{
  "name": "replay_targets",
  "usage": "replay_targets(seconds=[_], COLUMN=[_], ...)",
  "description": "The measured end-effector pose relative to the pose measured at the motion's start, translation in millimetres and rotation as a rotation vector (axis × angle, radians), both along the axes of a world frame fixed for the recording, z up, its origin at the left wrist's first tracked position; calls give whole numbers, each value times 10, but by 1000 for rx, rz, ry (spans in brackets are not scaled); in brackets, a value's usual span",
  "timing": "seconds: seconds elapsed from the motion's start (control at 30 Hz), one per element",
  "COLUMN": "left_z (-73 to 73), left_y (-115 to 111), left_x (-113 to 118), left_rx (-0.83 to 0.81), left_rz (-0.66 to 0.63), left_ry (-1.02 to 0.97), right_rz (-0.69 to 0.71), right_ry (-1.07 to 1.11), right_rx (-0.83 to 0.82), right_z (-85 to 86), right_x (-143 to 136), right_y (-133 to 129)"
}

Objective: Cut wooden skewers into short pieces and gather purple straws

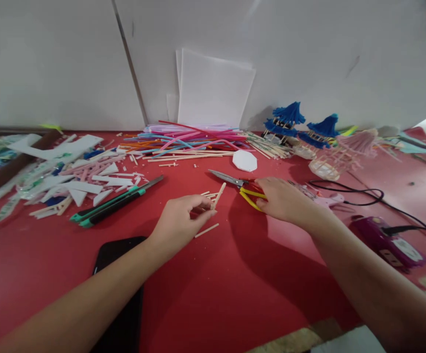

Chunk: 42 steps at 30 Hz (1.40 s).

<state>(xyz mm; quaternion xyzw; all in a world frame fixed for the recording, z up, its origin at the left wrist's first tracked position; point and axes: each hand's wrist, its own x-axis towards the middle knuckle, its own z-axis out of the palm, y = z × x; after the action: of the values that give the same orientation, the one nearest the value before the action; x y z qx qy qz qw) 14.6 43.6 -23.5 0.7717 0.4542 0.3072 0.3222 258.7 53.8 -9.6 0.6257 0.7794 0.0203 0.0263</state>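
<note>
The left hand (183, 218) pinches one thin stick (218, 194) low, seemingly to keep its upper end free; the right hand (284, 198) grips scissors (239, 183), pointing towards the left edge of the bench (198, 294).

The wooden stick (219, 195) looks matt, the scissor blades (225, 177) smooth metal, the tabletop (194, 299) glossy.

My L hand (181, 220) hides the lower end of its stick (219, 192); my R hand (282, 198) covers pt of the scissors' (224, 175) handles. Phone (119, 247) partly behind my L forearm (87, 299), btm end cut off. Purple box (367, 234): label (407, 249) too blurred to read. Brown-rimmed tray (5, 170) cut at L edge.
</note>
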Motion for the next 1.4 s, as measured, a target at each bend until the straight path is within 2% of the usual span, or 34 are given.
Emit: replay_targets(seconds=[0.1,0.17,0.27,0.33,0.4,0.5,0.7,0.93,1.13,1.4], left_z=[1,-4,-14,-21,-32,-54,-59,-60,-74,-72], left_y=[2,5,8,8,9,13,17,5,-5,1], left_x=[-14,-29,-41,-37,-27,-13,7,8,4,1], left_rx=[35,63,84,93,95,74,38,46,-31,-31], left_rz=[-34,-83,-123,-119,-103,-71,-47,-50,-19,3], left_ry=[51,84,99,102,103,70,63,49,4,44], right_rz=[38,13,-67,-66,-52,-61,19,112,179,232], right_ry=[-37,-38,0,47,88,97,22,23,1,20], right_rx=[-90,-107,-52,31,93,98,-71,-54,39,139], right_z=[-9,-20,-40,-39,-11,78,214,214,189,86], right_x=[24,5,5,43,111,248,443,343,235,182], right_y=[92,140,180,173,137,43,-196,-392,-411,-419])
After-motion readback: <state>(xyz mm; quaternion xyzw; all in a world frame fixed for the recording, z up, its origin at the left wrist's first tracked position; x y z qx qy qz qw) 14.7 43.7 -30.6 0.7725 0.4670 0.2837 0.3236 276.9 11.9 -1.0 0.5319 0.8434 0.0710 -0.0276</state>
